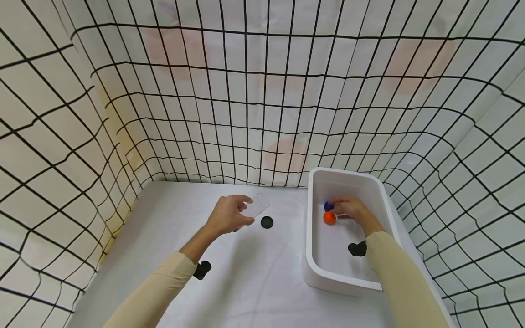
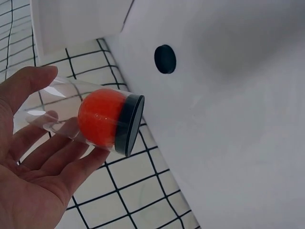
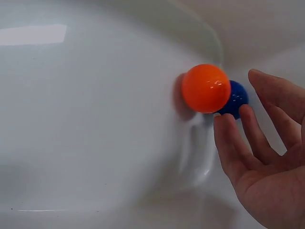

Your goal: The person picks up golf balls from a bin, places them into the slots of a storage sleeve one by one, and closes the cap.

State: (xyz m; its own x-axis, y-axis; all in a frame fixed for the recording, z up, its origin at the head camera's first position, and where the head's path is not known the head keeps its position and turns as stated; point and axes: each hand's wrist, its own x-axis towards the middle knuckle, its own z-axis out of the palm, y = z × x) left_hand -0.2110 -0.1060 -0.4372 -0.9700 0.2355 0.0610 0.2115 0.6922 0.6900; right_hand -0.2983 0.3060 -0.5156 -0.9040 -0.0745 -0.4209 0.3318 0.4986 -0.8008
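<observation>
My left hand (image 1: 231, 214) grips a clear tube (image 1: 257, 206) between thumb and fingers, held tilted above the white table. In the left wrist view, an orange ball (image 2: 101, 117) sits inside it against the black cap (image 2: 129, 125) that closes one end. Another black cap (image 1: 267, 222) lies loose on the table nearby. Inside the white bin, my right hand (image 1: 350, 209) reaches in with fingers spread. Its fingertips are right at a blue ball (image 3: 236, 100). A second orange ball (image 3: 206, 88) rests beside the blue one and partly covers it in the right wrist view.
The white bin (image 1: 309, 237) stands on the right side of the table (image 1: 262, 287), its raised rim around the right hand. Black wire mesh (image 1: 287, 107) rises behind and on both sides, with pale cloth beyond. Small black shapes (image 1: 202, 270) show beside both wrists.
</observation>
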